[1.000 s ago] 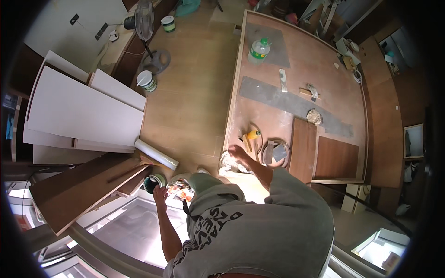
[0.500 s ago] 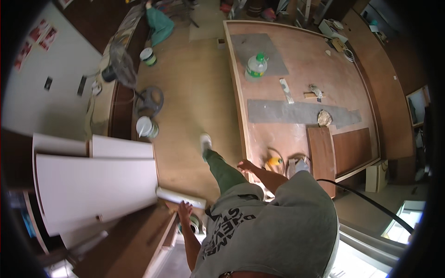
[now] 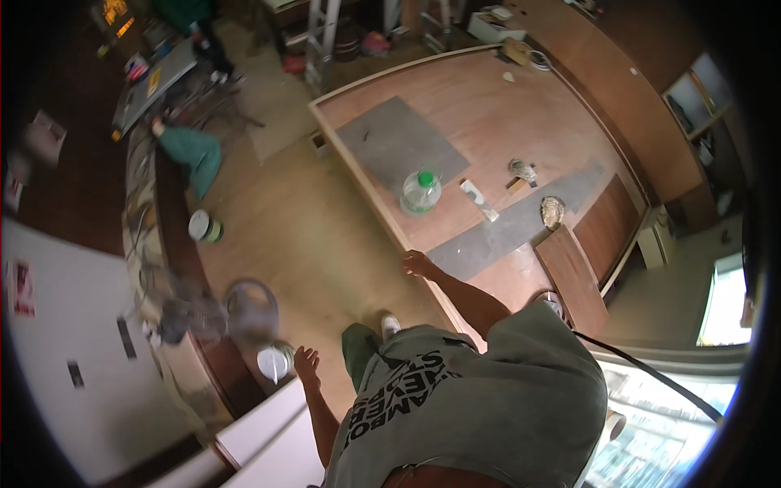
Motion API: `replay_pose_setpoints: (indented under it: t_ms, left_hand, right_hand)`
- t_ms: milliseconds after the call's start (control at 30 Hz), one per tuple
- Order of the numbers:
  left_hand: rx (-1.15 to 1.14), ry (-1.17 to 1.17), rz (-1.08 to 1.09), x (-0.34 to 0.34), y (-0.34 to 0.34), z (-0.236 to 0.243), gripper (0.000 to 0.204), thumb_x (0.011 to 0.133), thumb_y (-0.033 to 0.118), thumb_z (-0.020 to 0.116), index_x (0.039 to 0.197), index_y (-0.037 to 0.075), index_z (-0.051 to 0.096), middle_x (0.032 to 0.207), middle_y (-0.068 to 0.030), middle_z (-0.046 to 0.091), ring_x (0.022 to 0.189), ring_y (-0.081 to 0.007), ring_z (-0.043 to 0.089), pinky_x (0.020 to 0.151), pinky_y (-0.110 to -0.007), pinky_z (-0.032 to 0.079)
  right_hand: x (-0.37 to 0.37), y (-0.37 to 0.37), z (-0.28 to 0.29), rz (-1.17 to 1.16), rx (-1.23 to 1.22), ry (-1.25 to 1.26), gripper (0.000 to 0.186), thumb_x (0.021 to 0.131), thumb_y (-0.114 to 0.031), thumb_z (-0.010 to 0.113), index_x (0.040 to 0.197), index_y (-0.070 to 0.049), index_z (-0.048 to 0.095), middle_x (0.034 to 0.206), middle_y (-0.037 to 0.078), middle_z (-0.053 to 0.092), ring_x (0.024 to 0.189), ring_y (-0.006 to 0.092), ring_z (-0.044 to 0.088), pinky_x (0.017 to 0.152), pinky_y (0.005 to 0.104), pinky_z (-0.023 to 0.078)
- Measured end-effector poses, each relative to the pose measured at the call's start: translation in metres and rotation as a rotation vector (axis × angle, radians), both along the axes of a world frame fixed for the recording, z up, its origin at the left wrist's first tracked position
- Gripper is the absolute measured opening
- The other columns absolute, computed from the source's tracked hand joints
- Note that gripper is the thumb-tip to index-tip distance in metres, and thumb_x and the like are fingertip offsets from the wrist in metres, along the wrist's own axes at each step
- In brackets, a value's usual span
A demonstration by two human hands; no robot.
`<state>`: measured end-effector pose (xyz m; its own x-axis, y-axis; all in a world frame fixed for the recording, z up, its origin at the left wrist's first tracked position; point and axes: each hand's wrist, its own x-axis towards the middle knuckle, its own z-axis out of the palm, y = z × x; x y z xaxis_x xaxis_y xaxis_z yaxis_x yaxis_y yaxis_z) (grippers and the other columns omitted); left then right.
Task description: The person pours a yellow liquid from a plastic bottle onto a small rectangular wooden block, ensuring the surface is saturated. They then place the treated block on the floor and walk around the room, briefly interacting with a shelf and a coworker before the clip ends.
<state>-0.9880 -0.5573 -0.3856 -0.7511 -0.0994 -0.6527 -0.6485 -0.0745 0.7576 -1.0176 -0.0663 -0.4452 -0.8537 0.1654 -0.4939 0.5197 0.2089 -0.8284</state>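
My left hand (image 3: pixel 307 365) hangs with its fingers apart and holds nothing. It is nearest to a white tub (image 3: pixel 274 363) on the floor, just to its left. My right hand (image 3: pixel 419 264) is loosely curled with nothing visible in it, over the near-left rim of a large wooden panel table (image 3: pixel 480 85). Whether it touches the rim I cannot tell. Beyond it on the table stands a clear plastic bottle (image 3: pixel 421 195) with a green cap, beside a grey sheet (image 3: pixel 399 138). A pale strip (image 3: pixel 478 200) lies right of the bottle.
A standing fan (image 3: pixel 191 319) and white panels (image 3: pixel 281 447) flank me on the left. Farther along that side are another tub (image 3: pixel 205 227) and a green cloth (image 3: pixel 195 159). Ladders (image 3: pixel 322 41) stand at the far end. A brown board (image 3: pixel 571 276) overhangs the table's near end.
I have stepped forward and my view has turned, so the far ladders show more. My left hand is now beside the white tub, and my right hand is farther along the table rim.
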Motion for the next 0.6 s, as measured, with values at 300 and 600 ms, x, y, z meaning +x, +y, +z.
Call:
replay_pose_setpoints:
  t_ms: [300,600]
  left_hand:
    - [-0.004,-0.051,-0.335,-0.282,0.056,0.003,0.042,0.090,0.038,0.052,0.122,0.011,0.048,0.101,-0.0074,0.061,0.084,-0.0211,0.061,0.072,-0.033,0.046]
    - [-0.019,0.610,-0.866,-0.769,0.227,0.080,0.026,0.094,0.031,0.050,0.099,0.006,0.051,0.083,-0.0001,0.052,0.075,-0.0106,0.051,0.068,-0.025,0.044]
  right_hand:
    - [-0.125,0.077,-0.030,-0.573,-0.136,-0.024,0.029,0.082,-0.018,0.067,0.106,-0.005,0.057,0.080,0.006,0.065,0.066,0.0129,0.062,0.054,0.0264,0.050]
    - [-0.198,0.068,0.032,-0.872,-0.225,-0.140,0.036,0.081,-0.023,0.066,0.112,-0.006,0.056,0.087,0.009,0.066,0.069,0.0155,0.064,0.053,0.0270,0.048]
